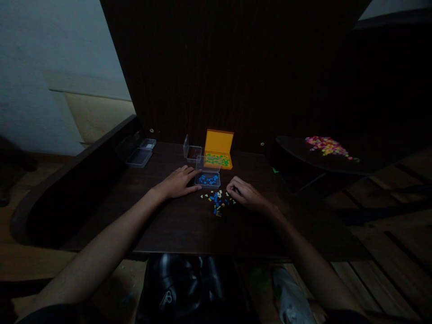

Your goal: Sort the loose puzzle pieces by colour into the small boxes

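My left hand lies flat on the dark table, fingers stretched out, its fingertips touching the left side of a small clear box that holds blue beads. My right hand rests to the right of a loose scatter of blue, yellow and white beads, fingers curled in; what they pinch, if anything, is too small to see. Behind the clear box stands an open orange box with green beads inside.
Another open clear box sits left of the orange one, and two flat clear cases lie at the far left. A pile of pink and yellow beads rests on a dark side surface at right. The room is dim.
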Demonstrator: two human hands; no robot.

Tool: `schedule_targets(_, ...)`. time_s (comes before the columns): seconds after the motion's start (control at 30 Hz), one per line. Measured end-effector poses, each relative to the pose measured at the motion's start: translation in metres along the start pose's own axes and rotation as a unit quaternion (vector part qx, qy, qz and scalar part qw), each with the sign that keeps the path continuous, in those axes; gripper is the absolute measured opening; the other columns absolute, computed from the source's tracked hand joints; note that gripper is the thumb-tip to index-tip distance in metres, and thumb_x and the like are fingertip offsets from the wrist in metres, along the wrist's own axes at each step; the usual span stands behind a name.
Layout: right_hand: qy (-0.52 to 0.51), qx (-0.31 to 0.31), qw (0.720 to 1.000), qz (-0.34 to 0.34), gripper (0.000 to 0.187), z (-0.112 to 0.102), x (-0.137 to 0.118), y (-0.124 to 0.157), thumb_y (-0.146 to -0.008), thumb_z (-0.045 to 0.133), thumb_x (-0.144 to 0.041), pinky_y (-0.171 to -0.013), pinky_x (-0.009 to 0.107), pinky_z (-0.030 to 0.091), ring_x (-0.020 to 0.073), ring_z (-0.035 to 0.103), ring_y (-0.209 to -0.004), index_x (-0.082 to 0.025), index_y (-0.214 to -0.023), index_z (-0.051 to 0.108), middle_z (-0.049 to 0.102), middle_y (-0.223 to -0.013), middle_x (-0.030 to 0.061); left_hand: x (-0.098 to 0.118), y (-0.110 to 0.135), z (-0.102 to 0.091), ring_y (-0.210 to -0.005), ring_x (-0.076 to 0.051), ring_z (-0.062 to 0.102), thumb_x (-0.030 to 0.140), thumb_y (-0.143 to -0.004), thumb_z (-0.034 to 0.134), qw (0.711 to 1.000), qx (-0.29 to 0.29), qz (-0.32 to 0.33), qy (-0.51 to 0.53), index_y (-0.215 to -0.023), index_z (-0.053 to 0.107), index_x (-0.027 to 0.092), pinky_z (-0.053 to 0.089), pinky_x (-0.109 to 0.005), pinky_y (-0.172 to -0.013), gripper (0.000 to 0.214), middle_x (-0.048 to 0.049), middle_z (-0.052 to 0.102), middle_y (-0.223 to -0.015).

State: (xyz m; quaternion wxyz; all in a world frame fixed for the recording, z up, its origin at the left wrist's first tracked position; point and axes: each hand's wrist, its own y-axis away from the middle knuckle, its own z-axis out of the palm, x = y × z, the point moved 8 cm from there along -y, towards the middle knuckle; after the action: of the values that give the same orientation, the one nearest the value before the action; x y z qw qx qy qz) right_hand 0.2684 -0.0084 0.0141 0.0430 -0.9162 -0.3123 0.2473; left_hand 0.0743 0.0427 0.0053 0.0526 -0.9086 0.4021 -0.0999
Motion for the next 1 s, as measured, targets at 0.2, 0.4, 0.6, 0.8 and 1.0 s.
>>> schedule_targets(0.2, -0.005, 0.017, 1.0, 0.001, 0.01, 0.0, 0.005, -0.001, -0.094, 0.048, -0.023, -0.073, 0.027, 0.044, 0.0155, 0.057, -0.08, -0.019, -0.091, 0.057, 0.061, -0.091, 0.0053, 0.001, 0.0, -0.001, -0.116, -0.029, 0.05, 0.06, -0.095, 0.04, 1.0, 0.001, 0.004, 0.003, -0.144, 0.041, 0.016, 0.041, -0.04, -0.099, 0.066, -0.0144, 0.056, -0.129)
schedule_targets(0.4, -0.009, 0.05, 0.999, -0.007, 0.012, -0.002, 0.003, -0.001, -0.093, 0.048, -0.022, -0.069, 0.026, 0.043, 0.0139, 0.055, -0.072, -0.018, -0.089, 0.059, 0.061, -0.085, 0.0045, 0.0, 0.0, -0.001, -0.117, -0.03, 0.05, 0.061, -0.094, 0.04, 1.0, -0.004, -0.001, -0.006, -0.144, 0.041, 0.016, 0.04, -0.041, -0.1, 0.067, -0.014, 0.057, -0.129)
schedule_targets(0.6, -0.024, 0.06, 0.998, -0.021, 0.009, 0.002, 0.001, -0.001, -0.089, 0.051, -0.018, -0.065, 0.025, 0.042, 0.0133, 0.054, -0.069, -0.018, -0.092, 0.061, 0.062, -0.088, 0.005, 0.001, -0.001, 0.0, -0.119, -0.031, 0.05, 0.06, -0.095, 0.04, 1.0, -0.015, -0.006, -0.012, -0.145, 0.04, 0.014, 0.041, -0.041, -0.1, 0.068, -0.0153, 0.056, -0.13)
schedule_targets(0.8, -0.042, 0.076, 0.996, -0.018, 0.013, 0.003, -0.001, -0.002, -0.089, 0.052, -0.018, -0.063, 0.025, 0.042, 0.0126, 0.053, -0.064, -0.018, -0.095, 0.064, 0.064, -0.086, 0.0041, 0.001, -0.001, 0.0, -0.12, -0.031, 0.049, 0.06, -0.094, 0.042, 1.0, -0.018, -0.011, -0.007, -0.145, 0.04, 0.013, 0.04, -0.042, -0.101, 0.069, -0.0158, 0.056, -0.13)
schedule_targets(1.0, -0.042, 0.156, 0.987, 0.016, 0.012, -0.018, -0.003, -0.009, -0.087, 0.059, -0.023, -0.055, 0.023, 0.04, 0.0096, 0.047, -0.052, -0.017, -0.092, 0.068, 0.066, -0.075, 0.0011, 0.003, -0.002, -0.002, -0.119, -0.031, 0.05, 0.057, -0.095, 0.043, 1.0, -0.017, -0.007, -0.02, -0.144, 0.041, 0.014, 0.041, -0.041, -0.101, 0.066, -0.0154, 0.056, -0.13)
